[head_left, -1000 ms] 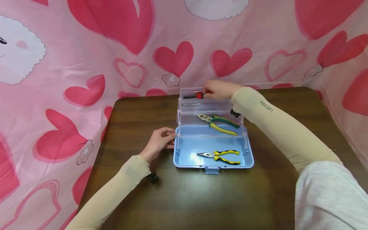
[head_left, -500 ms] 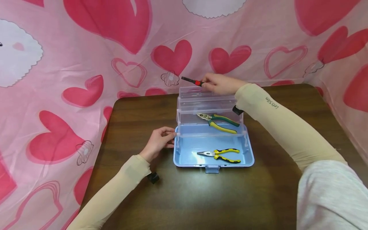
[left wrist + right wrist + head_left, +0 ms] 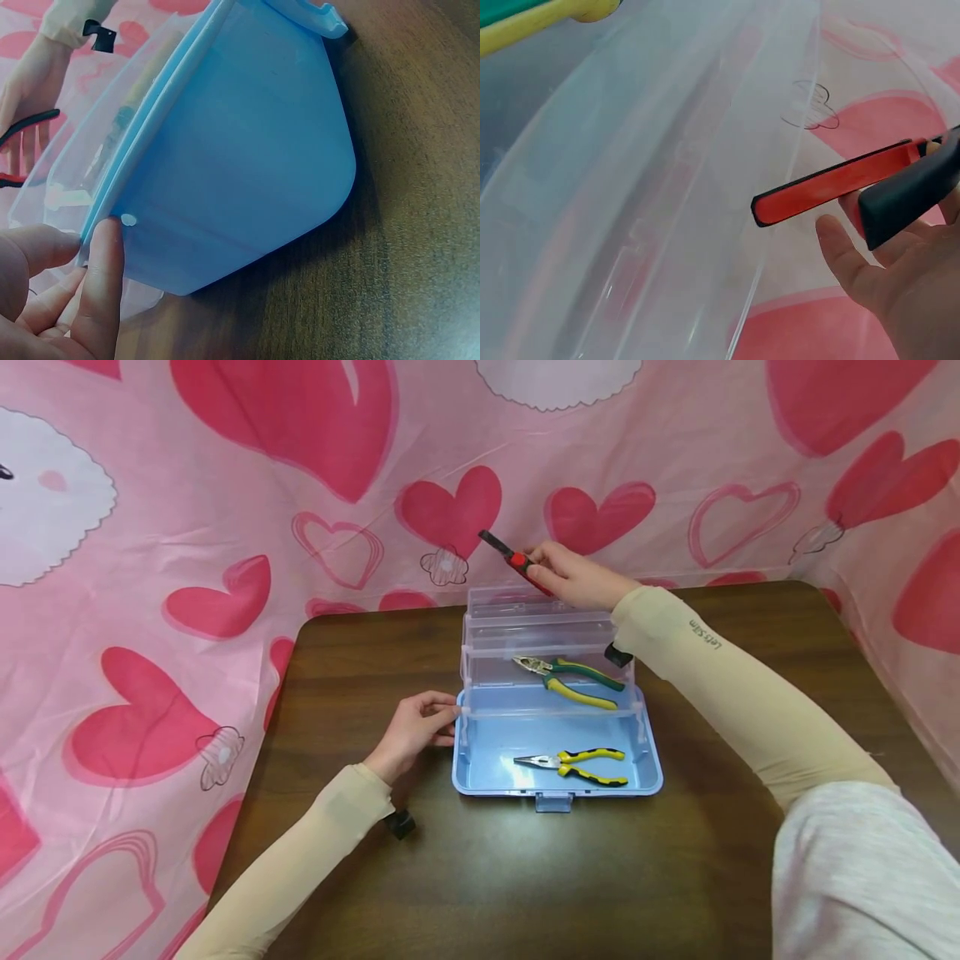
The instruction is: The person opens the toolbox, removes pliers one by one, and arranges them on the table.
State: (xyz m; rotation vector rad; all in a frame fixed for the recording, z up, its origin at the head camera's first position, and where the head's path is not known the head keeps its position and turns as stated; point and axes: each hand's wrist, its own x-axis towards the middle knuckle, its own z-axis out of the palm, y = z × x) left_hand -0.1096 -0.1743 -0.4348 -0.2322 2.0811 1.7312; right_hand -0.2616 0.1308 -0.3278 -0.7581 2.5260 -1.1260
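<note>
My right hand (image 3: pixel 577 578) holds wire strippers (image 3: pixel 516 560) with a flat dark nose and red-and-black handles, above the back of the blue toolbox (image 3: pixel 487 792). The right wrist view shows the spread handles (image 3: pixel 832 184) beside the clear tray. My left hand (image 3: pixel 101 292) pinches the toolbox's left rim between thumb and fingers. Combination pliers (image 3: pixel 588 672) with green-and-yellow handles lie in a clear raised tray (image 3: pixel 487 670). Long-nose pliers (image 3: pixel 559 762) with yellow-and-black handles rest in the blue base, their nose pointing left.
The toolbox stands unfolded on a dark wooden table (image 3: pixel 540 885), its clear trays stepping up toward the back. A latch (image 3: pixel 553 803) juts from its front edge. Behind the table hangs a pink cloth (image 3: pixel 525 452) printed with hearts.
My right hand has lifted the wire strippers out of the topmost tray, and their nose has tilted upward. The left hand stays on the toolbox rim.
</note>
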